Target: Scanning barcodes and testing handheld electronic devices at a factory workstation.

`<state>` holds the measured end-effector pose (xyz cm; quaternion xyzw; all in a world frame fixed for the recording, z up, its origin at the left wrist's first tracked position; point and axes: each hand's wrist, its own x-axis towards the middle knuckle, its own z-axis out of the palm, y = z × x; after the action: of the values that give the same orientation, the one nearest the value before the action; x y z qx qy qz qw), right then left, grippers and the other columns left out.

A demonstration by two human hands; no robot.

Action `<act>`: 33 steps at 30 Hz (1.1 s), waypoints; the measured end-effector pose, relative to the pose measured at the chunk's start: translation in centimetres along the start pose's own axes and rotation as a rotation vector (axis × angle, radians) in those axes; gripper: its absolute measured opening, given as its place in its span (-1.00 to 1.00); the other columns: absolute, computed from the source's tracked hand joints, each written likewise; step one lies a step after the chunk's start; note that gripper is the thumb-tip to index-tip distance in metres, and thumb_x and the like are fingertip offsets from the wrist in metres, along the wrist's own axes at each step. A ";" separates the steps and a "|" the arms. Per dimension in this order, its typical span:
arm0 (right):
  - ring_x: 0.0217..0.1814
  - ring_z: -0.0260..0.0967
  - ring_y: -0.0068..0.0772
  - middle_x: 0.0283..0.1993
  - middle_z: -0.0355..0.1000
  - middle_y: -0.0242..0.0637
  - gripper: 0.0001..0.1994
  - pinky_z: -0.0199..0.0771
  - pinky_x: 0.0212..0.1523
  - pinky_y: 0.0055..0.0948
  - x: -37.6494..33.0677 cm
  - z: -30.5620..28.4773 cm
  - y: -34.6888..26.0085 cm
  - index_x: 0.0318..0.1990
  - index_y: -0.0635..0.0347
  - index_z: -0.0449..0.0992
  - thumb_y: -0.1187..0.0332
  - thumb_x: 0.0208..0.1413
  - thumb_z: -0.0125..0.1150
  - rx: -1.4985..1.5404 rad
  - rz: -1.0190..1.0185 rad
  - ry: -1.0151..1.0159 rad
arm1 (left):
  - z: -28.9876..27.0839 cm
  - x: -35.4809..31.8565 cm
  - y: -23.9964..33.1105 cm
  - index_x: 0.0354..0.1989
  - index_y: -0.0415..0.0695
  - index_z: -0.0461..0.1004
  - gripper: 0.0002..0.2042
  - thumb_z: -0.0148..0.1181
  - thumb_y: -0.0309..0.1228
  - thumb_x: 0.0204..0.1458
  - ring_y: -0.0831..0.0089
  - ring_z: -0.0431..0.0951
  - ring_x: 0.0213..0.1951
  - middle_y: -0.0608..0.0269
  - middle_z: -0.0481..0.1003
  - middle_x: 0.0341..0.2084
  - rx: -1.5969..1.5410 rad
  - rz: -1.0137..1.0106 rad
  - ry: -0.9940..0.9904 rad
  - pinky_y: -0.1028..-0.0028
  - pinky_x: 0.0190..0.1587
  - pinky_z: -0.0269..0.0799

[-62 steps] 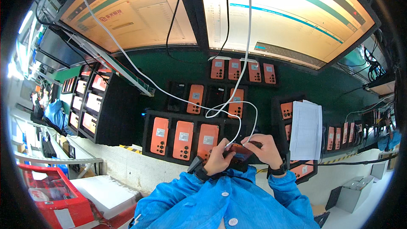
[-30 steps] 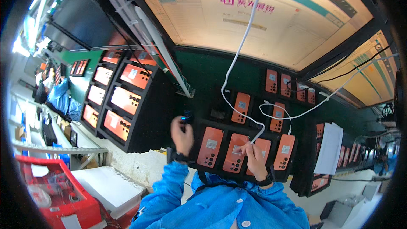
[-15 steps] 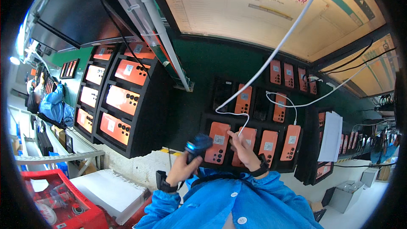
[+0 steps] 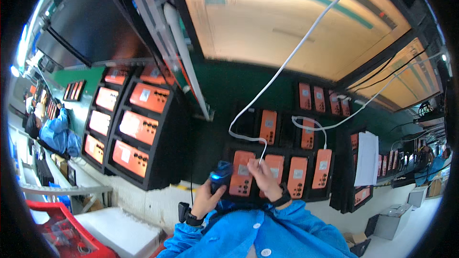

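My left hand (image 4: 204, 199) is wrapped round a dark handheld barcode scanner (image 4: 221, 177) with a lit blue light, just left of the tray. The fingers of my right hand (image 4: 266, 181) are closed on the lower end of a white charging cable (image 4: 277, 85); its plug is hidden. That hand hovers over a black foam tray (image 4: 309, 174) of orange phones lying back up. The leftmost phone (image 4: 242, 174) lies between my hands. The second phone (image 4: 276, 164) is partly covered by my right hand. Another white cable (image 4: 326, 139) runs to the top of the rightmost phone (image 4: 322, 167).
Large monitors (image 4: 296, 28) stand behind the trays. Black racks (image 4: 167, 138) with more orange phones are at left. White paper (image 4: 366, 157) lies on a tray at right. A red bin (image 4: 71, 224) is at lower left. Further off, a person in blue (image 4: 60, 131) sits at left.
My right hand has shifted slightly left with the cable, towards the gap between the first two phones. The scanner stays in my left hand. The whole view has tilted a little.
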<state>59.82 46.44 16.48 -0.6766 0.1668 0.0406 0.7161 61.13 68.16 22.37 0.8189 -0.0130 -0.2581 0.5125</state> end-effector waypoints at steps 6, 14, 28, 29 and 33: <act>-0.44 0.12 -0.63 -0.46 0.09 -0.48 -0.62 0.25 -0.44 -0.55 0.3 1.9 3.8 -0.38 0.17 0.20 0.31 -0.10 0.39 -0.300 -0.141 0.191 | 3.3 13.6 -18.7 -0.15 -0.32 0.41 -0.56 0.23 -0.23 -0.11 -0.10 0.47 -0.14 -0.25 0.47 -0.24 0.293 0.014 0.488 0.15 -0.05 0.37; -0.45 0.02 -0.64 -0.49 0.03 -0.48 -0.68 0.10 -0.43 -0.56 -1.6 0.3 -0.4 -0.49 0.10 0.11 0.31 0.08 0.20 -0.124 0.025 0.114 | 3.2 5.8 -2.0 -0.10 -0.25 0.43 -0.69 0.19 -0.38 -0.01 0.33 0.55 -0.23 0.00 0.52 -0.26 -0.320 0.519 0.174 0.42 -0.16 0.43; -0.32 0.46 -0.44 -0.31 0.49 -0.26 -0.87 0.41 -0.35 -0.54 -2.6 -0.5 -9.4 -0.24 0.29 0.51 0.44 0.08 0.16 -0.514 -0.296 -0.179 | 2.9 2.6 1.8 -0.23 -0.25 0.41 -0.80 0.22 -0.57 -0.05 0.34 0.60 -0.30 0.09 0.55 -0.40 -0.290 0.443 -0.160 0.46 -0.21 0.45; -0.33 0.47 -0.38 -0.30 0.49 -0.23 -0.88 0.42 -0.36 -0.52 -3.2 -0.6 -9.7 -0.26 0.28 0.52 0.45 0.05 0.18 -0.631 -0.299 -0.198 | 3.0 2.2 1.9 -0.23 -0.25 0.41 -0.80 0.22 -0.57 -0.06 0.36 0.60 -0.29 0.09 0.55 -0.39 -0.241 0.457 -0.165 0.47 -0.20 0.45; -0.26 0.47 -0.29 -0.24 0.48 -0.21 -0.90 0.44 -0.29 -0.47 -4.0 -0.3 -7.9 -0.33 0.26 0.56 0.44 0.01 0.23 -0.477 -0.336 -0.116 | 3.3 2.2 1.7 -0.23 -0.25 0.42 -0.79 0.22 -0.58 -0.06 0.46 0.58 -0.30 0.12 0.55 -0.38 -0.251 0.434 -0.204 0.49 -0.22 0.45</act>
<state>58.25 46.16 25.14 -0.8404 -0.0029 -0.0020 0.5420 62.07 63.99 21.81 0.6967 -0.2075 -0.2230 0.6495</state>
